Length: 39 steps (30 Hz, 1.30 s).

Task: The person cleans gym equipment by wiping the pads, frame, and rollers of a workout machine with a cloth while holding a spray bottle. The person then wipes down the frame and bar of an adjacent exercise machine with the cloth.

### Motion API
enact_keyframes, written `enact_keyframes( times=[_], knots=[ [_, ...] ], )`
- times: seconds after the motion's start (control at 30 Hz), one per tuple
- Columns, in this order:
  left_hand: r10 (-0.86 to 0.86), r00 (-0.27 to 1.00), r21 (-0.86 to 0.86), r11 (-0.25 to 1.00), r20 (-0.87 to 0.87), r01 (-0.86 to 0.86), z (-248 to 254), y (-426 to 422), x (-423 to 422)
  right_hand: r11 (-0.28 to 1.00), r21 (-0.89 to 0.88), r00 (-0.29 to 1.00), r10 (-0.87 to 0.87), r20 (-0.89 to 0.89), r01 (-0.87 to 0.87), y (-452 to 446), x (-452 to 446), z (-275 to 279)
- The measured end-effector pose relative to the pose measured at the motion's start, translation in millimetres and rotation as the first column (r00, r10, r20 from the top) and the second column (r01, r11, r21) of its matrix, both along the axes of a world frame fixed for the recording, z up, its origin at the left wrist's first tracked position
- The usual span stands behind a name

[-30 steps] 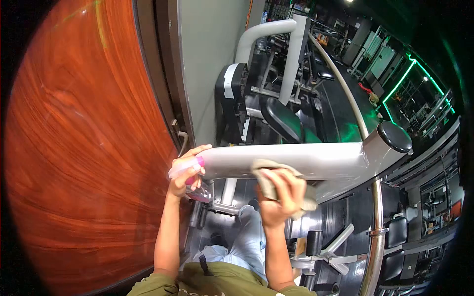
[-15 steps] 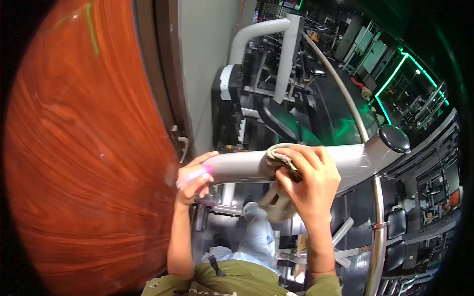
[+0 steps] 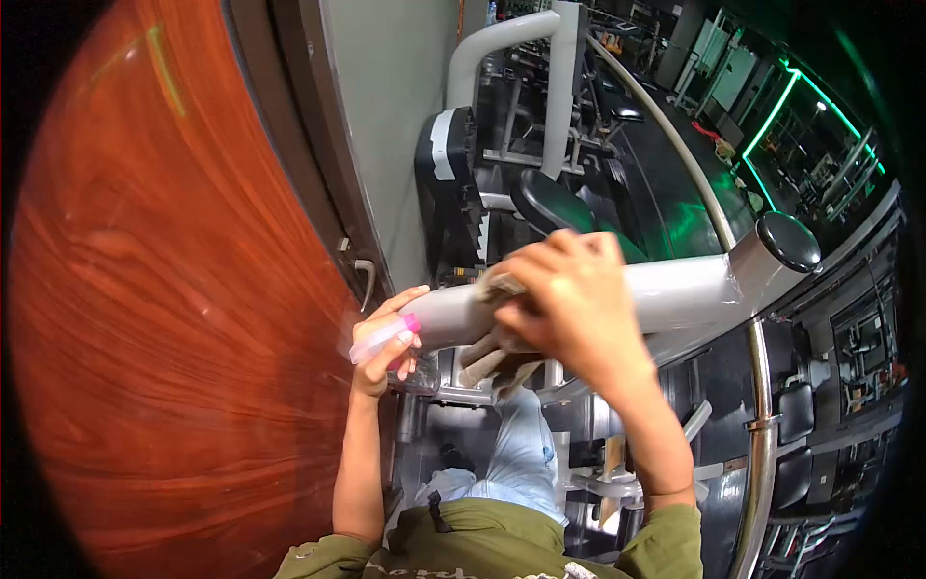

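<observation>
A thick silver-grey metal tube [image 3: 680, 289] of a gym machine runs across in front of me, with a black end cap [image 3: 789, 241] on its right. My right hand [image 3: 569, 299] presses a beige cloth [image 3: 502, 362] round the tube, and part of the cloth hangs below it. At the tube's left end, my left hand [image 3: 381, 347] grips a spray bottle [image 3: 384, 340] with a pink nozzle and a pale trigger head. Its clear body shows only partly under the fingers. My left index finger reaches along the tube.
A wood-grain door [image 3: 174, 318] with a metal handle [image 3: 365, 280] stands close on my left. Ahead are a black padded seat [image 3: 555, 207] and more gym machine frames. A vertical chrome pole [image 3: 762, 425] rises at right, and a green-lit mirror [image 3: 810, 145] is farther back.
My right hand and the cloth have slid left along the tube, closer to my left hand. The left hand keeps its hold on the spray bottle, and the view has shifted slightly.
</observation>
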<state>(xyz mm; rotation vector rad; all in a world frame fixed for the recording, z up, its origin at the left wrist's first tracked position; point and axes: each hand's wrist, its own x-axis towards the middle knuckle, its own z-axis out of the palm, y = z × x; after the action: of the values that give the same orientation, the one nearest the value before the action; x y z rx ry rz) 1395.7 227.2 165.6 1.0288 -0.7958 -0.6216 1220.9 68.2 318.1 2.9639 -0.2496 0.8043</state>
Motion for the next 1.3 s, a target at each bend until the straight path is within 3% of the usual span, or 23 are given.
enact_keyframes(
  times=[0.17,0.23,0.37,0.47,0.6,0.7,0.77,0.83,0.9,1.1,1.2,1.3],
  knots=[
    [-0.001,0.999,-0.024,1.000,0.038,0.002,-4,0,2,0.968,0.054,0.965,-0.248,0.085,0.244,-9,-42,19],
    [-0.009,1.000,-0.023,1.000,0.029,0.010,-4,0,2,0.970,-0.012,0.958,-0.239,0.160,0.244,-1,-28,4],
    [-0.012,1.000,-0.020,1.000,0.026,0.013,-4,-1,3,0.994,-0.087,0.985,-0.059,0.160,0.073,24,12,-48],
    [-0.024,1.000,-0.008,1.000,0.012,0.024,-3,-1,3,0.998,-0.050,0.984,-0.029,0.175,0.038,22,7,-46],
    [-0.029,1.000,-0.025,0.999,0.008,0.029,-3,-1,3,0.976,-0.065,0.959,-0.189,0.212,0.207,16,-36,-18],
    [-0.010,1.000,-0.012,1.000,0.008,0.010,3,0,0,0.920,-0.051,0.863,-0.345,0.369,0.389,6,-65,-11],
    [-0.005,1.000,-0.009,1.000,0.011,0.005,2,-1,0,0.910,0.043,0.784,-0.379,0.492,0.413,0,-75,-16],
    [-0.001,1.000,-0.013,1.000,0.030,0.001,0,-1,1,0.922,0.119,0.745,-0.370,0.555,0.368,6,-64,-26],
    [-0.001,0.999,-0.019,1.000,0.049,0.002,-1,-1,2,0.940,0.113,0.786,-0.332,0.522,0.322,15,-48,-41],
    [-0.001,0.997,-0.022,1.000,0.074,0.002,0,-1,2,0.984,-0.017,0.878,-0.149,0.455,0.175,22,-40,-68],
    [0.006,0.998,-0.037,0.999,0.068,-0.003,-1,-2,-1,0.961,-0.002,0.798,-0.227,0.559,0.275,7,-66,-60],
    [0.022,0.997,-0.043,0.999,0.070,-0.019,0,-2,-1,0.925,0.120,0.619,-0.334,0.711,0.361,-2,-85,-53]
  ],
)
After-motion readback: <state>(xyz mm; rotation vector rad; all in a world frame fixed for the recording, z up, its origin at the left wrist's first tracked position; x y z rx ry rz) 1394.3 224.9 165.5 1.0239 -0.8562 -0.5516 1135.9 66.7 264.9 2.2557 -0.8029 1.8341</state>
